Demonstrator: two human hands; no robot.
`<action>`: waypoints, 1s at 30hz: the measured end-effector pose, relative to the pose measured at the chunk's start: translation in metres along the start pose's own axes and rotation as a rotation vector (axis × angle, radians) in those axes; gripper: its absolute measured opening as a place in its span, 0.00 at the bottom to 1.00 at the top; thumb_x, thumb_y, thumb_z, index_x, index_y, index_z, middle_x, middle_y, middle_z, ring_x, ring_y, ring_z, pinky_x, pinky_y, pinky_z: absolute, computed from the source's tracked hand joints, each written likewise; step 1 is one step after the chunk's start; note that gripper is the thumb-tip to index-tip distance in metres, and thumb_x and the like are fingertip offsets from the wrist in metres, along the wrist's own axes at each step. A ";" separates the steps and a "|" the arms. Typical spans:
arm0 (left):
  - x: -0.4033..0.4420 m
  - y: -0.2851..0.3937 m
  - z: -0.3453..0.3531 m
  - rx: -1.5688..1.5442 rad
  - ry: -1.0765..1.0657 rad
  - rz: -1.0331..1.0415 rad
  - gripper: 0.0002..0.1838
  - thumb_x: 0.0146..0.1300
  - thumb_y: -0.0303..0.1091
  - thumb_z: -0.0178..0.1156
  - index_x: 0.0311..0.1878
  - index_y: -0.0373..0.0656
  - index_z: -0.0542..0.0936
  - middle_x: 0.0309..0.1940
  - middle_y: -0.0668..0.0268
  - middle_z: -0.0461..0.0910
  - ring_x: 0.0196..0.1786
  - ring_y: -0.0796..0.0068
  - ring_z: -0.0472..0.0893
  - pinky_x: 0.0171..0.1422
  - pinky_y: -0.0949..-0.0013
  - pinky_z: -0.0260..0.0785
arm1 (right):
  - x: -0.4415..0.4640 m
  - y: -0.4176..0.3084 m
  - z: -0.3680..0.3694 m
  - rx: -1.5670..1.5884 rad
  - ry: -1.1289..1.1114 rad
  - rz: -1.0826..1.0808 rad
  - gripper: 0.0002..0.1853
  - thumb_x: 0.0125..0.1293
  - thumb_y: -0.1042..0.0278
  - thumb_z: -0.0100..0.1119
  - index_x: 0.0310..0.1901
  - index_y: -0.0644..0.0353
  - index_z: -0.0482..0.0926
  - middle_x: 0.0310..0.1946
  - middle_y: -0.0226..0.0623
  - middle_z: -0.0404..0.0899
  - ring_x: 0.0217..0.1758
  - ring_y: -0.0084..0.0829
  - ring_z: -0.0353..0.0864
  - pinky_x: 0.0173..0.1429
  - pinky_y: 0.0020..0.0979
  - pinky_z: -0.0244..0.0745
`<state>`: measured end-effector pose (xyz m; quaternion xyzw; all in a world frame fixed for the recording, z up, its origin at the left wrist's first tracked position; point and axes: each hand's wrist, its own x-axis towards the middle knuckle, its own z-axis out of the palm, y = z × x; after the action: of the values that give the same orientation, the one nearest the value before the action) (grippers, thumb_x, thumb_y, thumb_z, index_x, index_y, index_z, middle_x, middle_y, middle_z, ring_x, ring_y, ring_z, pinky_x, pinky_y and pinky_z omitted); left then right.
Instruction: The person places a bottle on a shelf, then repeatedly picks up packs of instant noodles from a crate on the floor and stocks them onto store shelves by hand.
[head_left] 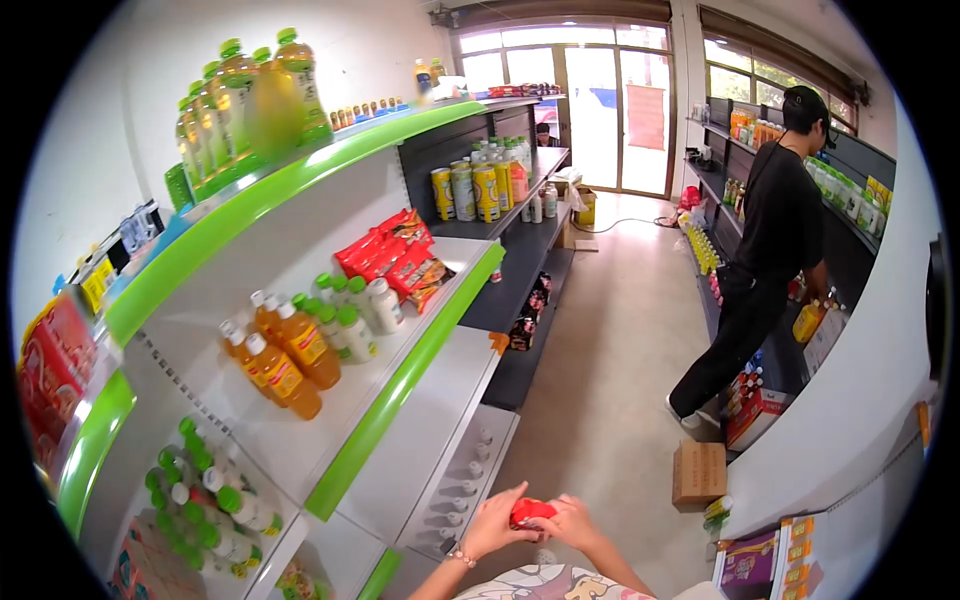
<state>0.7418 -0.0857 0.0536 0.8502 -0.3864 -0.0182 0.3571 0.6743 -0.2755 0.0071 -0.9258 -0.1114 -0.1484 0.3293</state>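
In front of my body at the bottom of the view, my left hand point(492, 525) and my right hand point(572, 524) close from both sides around a small red packet point(531, 513). Its label is too small to read, and my fingers cover part of it. A beaded bracelet circles my left wrist. Up and to the left, red snack bags point(395, 258) lie on a white shelf. Beside them stand green-capped white bottles point(350, 325) and orange drink bottles point(290, 355) with white caps.
Green-edged shelving point(400, 440) runs along my left, with more bottles point(215, 510) low down and tall green-capped bottles point(300, 85) on top. Yellow cans point(487, 193) stand farther off. Across the aisle, a person in black point(775, 230) reaches into a shelf, near a cardboard box point(699, 474).
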 end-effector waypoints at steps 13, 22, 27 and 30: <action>0.112 -0.033 0.068 -0.203 -0.286 -0.437 0.29 0.49 0.46 0.69 0.55 0.48 0.74 0.39 0.56 0.82 0.43 0.60 0.82 0.47 0.63 0.73 | 0.082 0.113 -0.070 0.122 0.313 0.188 0.07 0.52 0.60 0.67 0.24 0.51 0.85 0.43 0.29 0.79 0.51 0.37 0.68 0.56 0.37 0.62; 0.269 -0.124 0.079 -0.515 0.289 -0.496 0.30 0.47 0.46 0.72 0.51 0.43 0.76 0.38 0.58 0.83 0.41 0.62 0.83 0.46 0.64 0.74 | 0.202 0.204 -0.054 0.085 0.339 0.428 0.29 0.54 0.55 0.68 0.57 0.51 0.72 0.59 0.46 0.65 0.62 0.46 0.60 0.64 0.43 0.58; 0.401 -0.121 0.011 -0.622 0.336 -0.488 0.26 0.48 0.39 0.73 0.49 0.38 0.77 0.40 0.59 0.83 0.42 0.73 0.82 0.46 0.71 0.73 | 0.297 0.254 -0.059 0.622 0.354 0.468 0.36 0.59 0.64 0.63 0.66 0.59 0.56 0.59 0.38 0.65 0.59 0.32 0.66 0.58 0.32 0.63; 0.446 -0.132 -0.005 -0.678 0.319 -0.336 0.24 0.51 0.37 0.72 0.49 0.38 0.76 0.40 0.60 0.82 0.43 0.74 0.82 0.47 0.72 0.72 | 0.352 0.298 -0.057 0.769 0.334 0.321 0.35 0.59 0.68 0.64 0.66 0.60 0.58 0.62 0.39 0.62 0.60 0.31 0.65 0.61 0.33 0.63</action>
<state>1.1410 -0.3222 0.0843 0.7279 -0.1542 -0.0707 0.6644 1.0809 -0.4999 0.0001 -0.7051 0.0415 -0.1906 0.6818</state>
